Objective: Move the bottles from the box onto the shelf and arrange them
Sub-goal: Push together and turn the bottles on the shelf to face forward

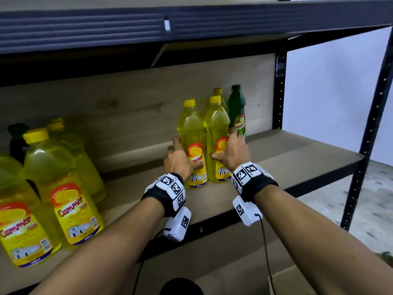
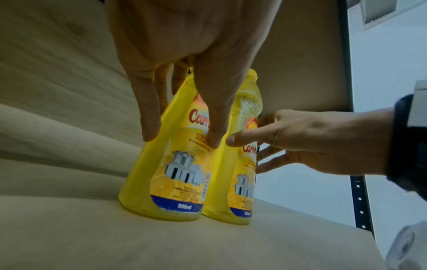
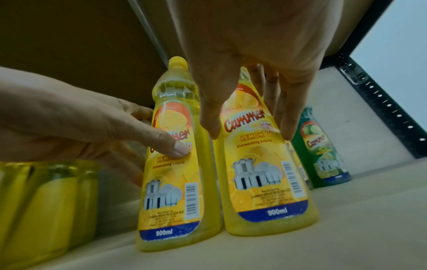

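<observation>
Two yellow 900 ml dish-liquid bottles stand upright and touching on the shelf board [image 1: 287,154]: the left bottle [image 1: 191,124] [image 3: 171,201] and the right bottle [image 1: 215,124] [image 3: 261,182]. My left hand [image 1: 188,152] [image 2: 182,138] brackets the left bottle, thumb pressed on its label, straight fingers along its left side. Around the right bottle is my right hand [image 1: 223,143] [image 3: 250,132], thumb at its front left, straight fingers down its right side. Behind them stand another yellow bottle [image 1: 218,91] and a green bottle [image 1: 237,107] [image 3: 323,155].
Larger yellow bottles [image 1: 63,188] and a dark green one [image 1: 17,141] crowd the shelf's left end. The upper shelf beam [image 1: 191,24] hangs low overhead. A black upright post [image 1: 368,124] bounds the right end. Cardboard [image 1: 297,279] shows below the shelf at lower right.
</observation>
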